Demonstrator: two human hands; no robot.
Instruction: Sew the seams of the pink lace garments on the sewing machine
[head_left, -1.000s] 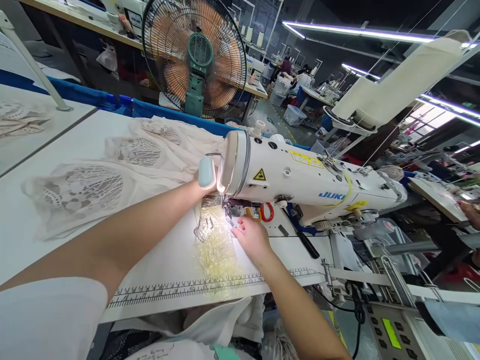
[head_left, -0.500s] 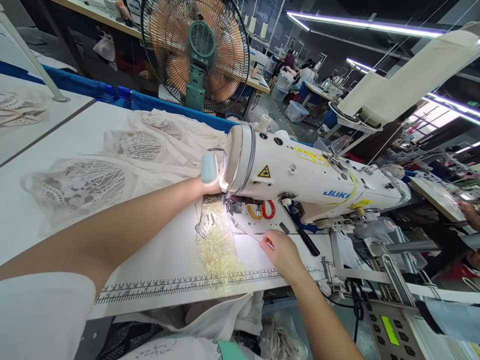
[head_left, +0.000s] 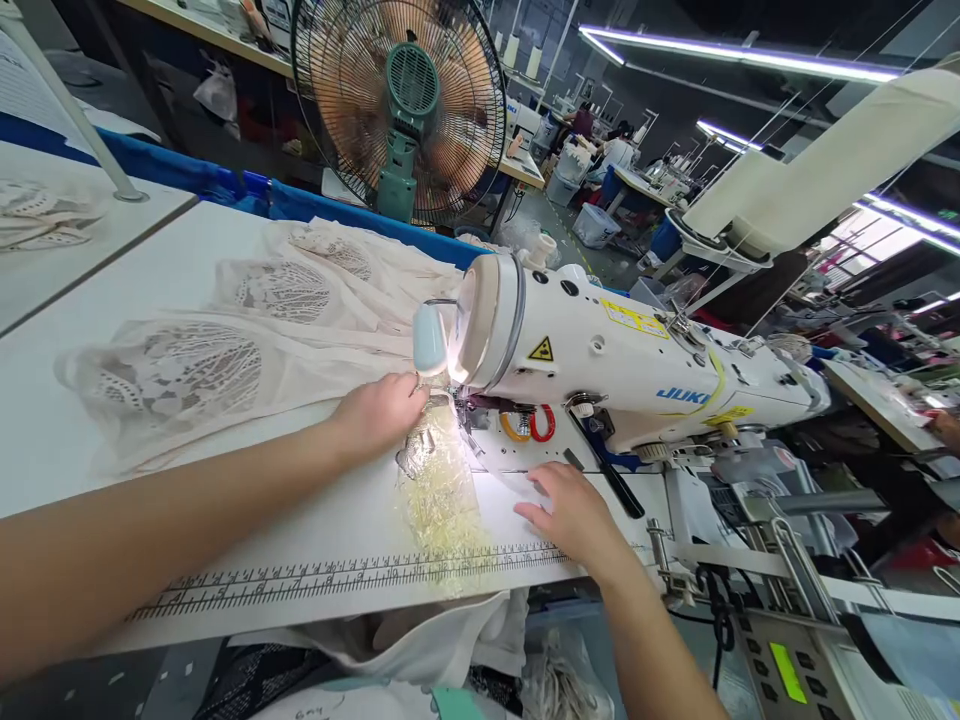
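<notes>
My left hand (head_left: 381, 412) is closed beside the needle area of a white sewing machine (head_left: 592, 345). Its fingertips press together, and what they hold, if anything, I cannot make out. My right hand (head_left: 568, 508) hovers over the table front with thumb and forefinger apart and nothing between them. Between the hands, a clear, yellowish taped patch (head_left: 442, 500) runs from the needle area to the table edge. Cream garments with lace panels (head_left: 199, 365) lie behind my left forearm. A pale blue lamp (head_left: 429, 340) lights the needle.
Red-handled scissors (head_left: 542, 423) and a black tool (head_left: 621, 490) lie beneath the machine arm. A printed ruler (head_left: 322, 580) follows the table's front edge. A large fan (head_left: 409, 110) stands behind the table. A control panel (head_left: 787, 670) is at lower right.
My left hand has drawn back from behind the machine head toward me and the left. My right hand has opened from a pinch on a thin, pale strip.
</notes>
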